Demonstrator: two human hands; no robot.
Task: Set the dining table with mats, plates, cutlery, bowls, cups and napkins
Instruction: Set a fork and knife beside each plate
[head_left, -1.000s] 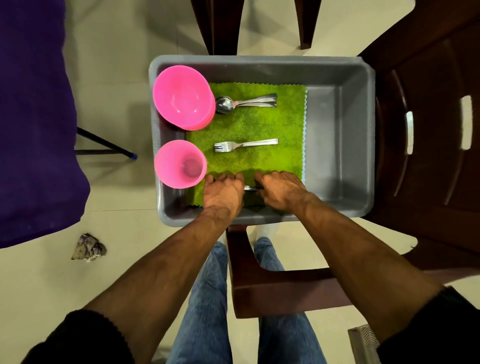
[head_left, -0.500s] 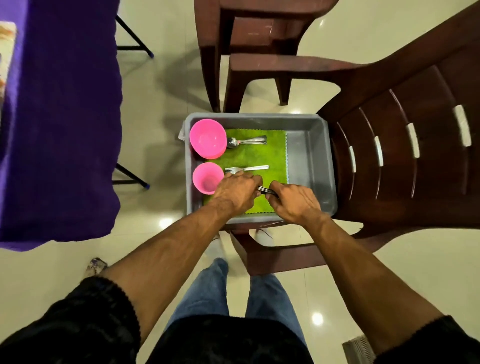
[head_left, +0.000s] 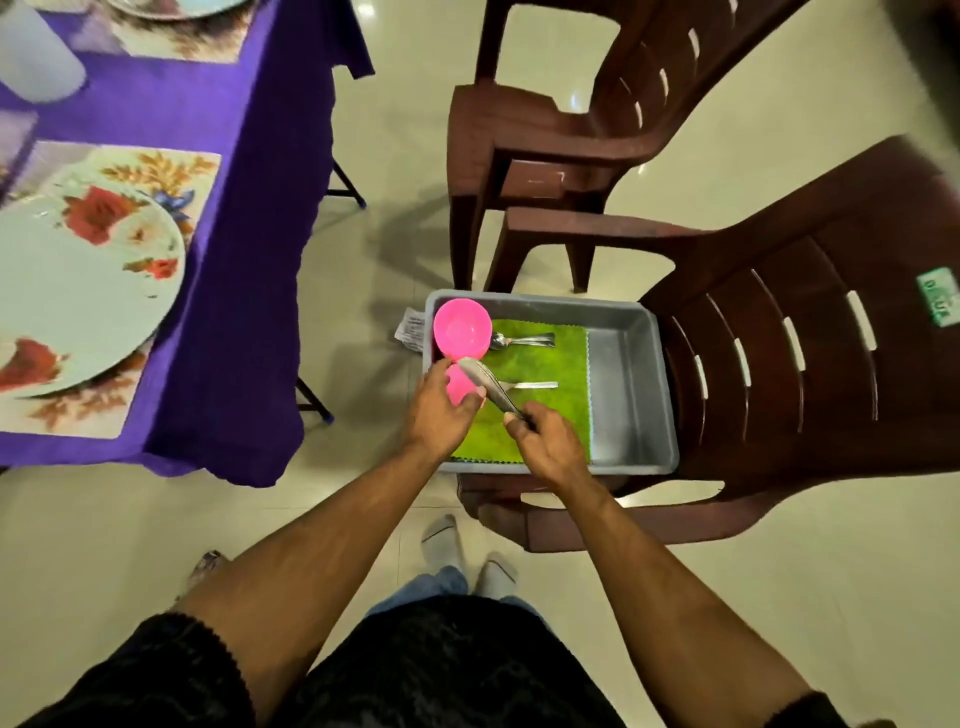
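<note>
We're standing over the grey tub (head_left: 628, 400), which sits on the seat of a brown chair (head_left: 810, 364) beside the table w/ the purple cloth (head_left: 234, 291), prob. parked there so the supplies are within reach of the settings. Our right hand (head_left: 548, 449) is closed in a pinch on the handle end of a bundle of cutlery (head_left: 488, 387), lifted clear of the green mat (head_left: 540, 410) lying in the tub's bottom; the metal is blurred, so we can't tell how many pieces or what kind. Our left hand (head_left: 441, 415) has thumb and fingers curled round the bundle's far end, likely to steady or square the pieces up before carrying, and it partly hides the pink cup (head_left: 460, 387) just behind it. Left in the tub: a pink bowl (head_left: 462, 327) in the far-left corner, spoons (head_left: 522, 341) next to it on the mat, 1 fork (head_left: 532, 385) lying across the mat's middle. On the table a floral plate (head_left: 78, 306) already rests on a floral placemat (head_left: 156, 171), so we judge mats and plates are mostly done and cutlery is the step in hand. A 2nd chair (head_left: 545, 135) stands behind the 1st. Bowls, cups, napkins seem not yet laid.
</note>
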